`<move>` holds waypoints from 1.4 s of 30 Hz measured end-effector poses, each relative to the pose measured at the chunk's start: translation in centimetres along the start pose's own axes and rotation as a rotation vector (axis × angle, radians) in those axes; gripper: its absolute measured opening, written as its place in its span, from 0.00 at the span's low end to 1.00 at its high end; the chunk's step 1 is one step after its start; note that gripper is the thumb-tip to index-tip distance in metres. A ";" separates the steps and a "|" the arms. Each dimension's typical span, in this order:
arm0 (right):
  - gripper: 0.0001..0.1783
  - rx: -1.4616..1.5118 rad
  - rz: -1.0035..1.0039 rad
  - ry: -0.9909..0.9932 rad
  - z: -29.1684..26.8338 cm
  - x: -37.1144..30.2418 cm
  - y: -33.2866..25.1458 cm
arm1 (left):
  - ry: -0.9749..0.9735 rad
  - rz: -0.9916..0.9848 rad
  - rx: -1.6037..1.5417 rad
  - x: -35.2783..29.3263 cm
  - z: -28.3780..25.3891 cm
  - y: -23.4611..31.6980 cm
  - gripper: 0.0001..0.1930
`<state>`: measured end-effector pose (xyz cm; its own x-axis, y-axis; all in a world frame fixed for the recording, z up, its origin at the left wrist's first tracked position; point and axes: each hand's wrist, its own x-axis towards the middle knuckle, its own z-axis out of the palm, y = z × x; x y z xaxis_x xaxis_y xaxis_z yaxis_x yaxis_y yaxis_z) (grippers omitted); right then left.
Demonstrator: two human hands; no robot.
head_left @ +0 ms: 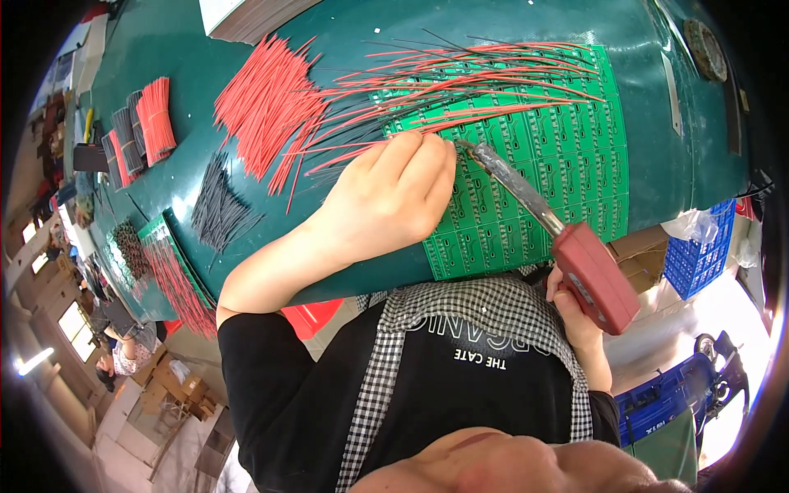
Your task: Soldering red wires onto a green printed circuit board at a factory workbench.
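Observation:
My left hand [394,193] is closed in a pinch over the green circuit board panel [575,177]. A thin wire runs into its fingers, and the pinched end is hidden. In my right hand [575,316] is a soldering gun [593,275] with a red handle. Its metal barrel slants up and left, so the tip lies right beside my left fingertips at the board. Red and black wires [493,66] lie across the upper part of the panel, their loose ends trailing left.
Left of the panel lie a loose heap of red wires [267,103] and a pile of black wires [220,205]. Bundled wires [154,119] rest farther left, near a wired board stack [177,271]. A blue crate [699,251] stands beyond the table's right edge.

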<state>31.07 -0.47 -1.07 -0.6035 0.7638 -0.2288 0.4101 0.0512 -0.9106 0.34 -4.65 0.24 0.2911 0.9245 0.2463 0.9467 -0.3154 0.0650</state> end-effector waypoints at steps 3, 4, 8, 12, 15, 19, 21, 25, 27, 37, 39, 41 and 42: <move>0.29 0.106 -0.008 0.017 0.2 0.1 0.2 | -0.013 0.005 0.017 0.0 0.0 0.0 0.17; 0.29 0.106 -0.008 0.016 0.2 0.1 0.3 | -0.018 0.007 0.024 0.0 0.0 0.0 0.17; 0.31 -0.020 0.005 0.002 -0.2 -0.7 0.8 | 0.001 0.019 0.034 0.1 -0.1 0.0 0.17; 0.41 0.583 0.180 0.124 0.2 0.5 -1.8 | -0.036 0.010 0.059 0.2 -0.2 0.2 0.17; 0.33 0.489 0.007 0.092 0.3 0.9 -2.0 | -0.041 0.002 0.049 0.3 -0.2 0.2 0.16; 0.33 0.496 0.011 0.083 0.2 0.9 -1.9 | -0.015 -0.053 -0.027 0.9 -0.4 0.3 0.16; 0.45 0.594 0.180 0.091 0.0 0.8 -1.8 | 0.013 -0.048 -0.051 1.2 -0.1 0.5 0.17; 0.43 0.552 0.134 0.066 -0.2 0.6 -1.2 | 0.046 -0.021 -0.097 1.6 0.4 0.5 0.17; 0.41 0.438 0.081 0.066 -0.2 0.5 -0.8 | 0.035 -0.022 -0.087 1.7 0.5 0.5 0.17; 0.30 0.111 0.074 0.073 -0.6 -0.7 0.7 | 0.001 -0.020 -0.033 1.9 0.4 0.5 0.16; 0.30 -0.035 0.014 0.019 -0.9 -0.6 0.9 | -0.004 -0.016 -0.029 1.9 0.4 0.5 0.16; 0.30 0.081 0.015 0.056 -0.4 -0.2 0.5 | -0.011 -0.012 -0.023 1.9 0.4 0.5 0.16; 0.31 0.199 0.015 0.092 -0.3 -0.1 0.5 | -0.013 -0.007 -0.015 1.8 0.4 0.5 0.16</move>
<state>31.53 -0.36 -1.36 -0.5298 0.8194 -0.2188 0.2703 -0.0814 -0.9593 1.43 -3.02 0.32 0.2860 0.9294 0.2332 0.9467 -0.3117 0.0813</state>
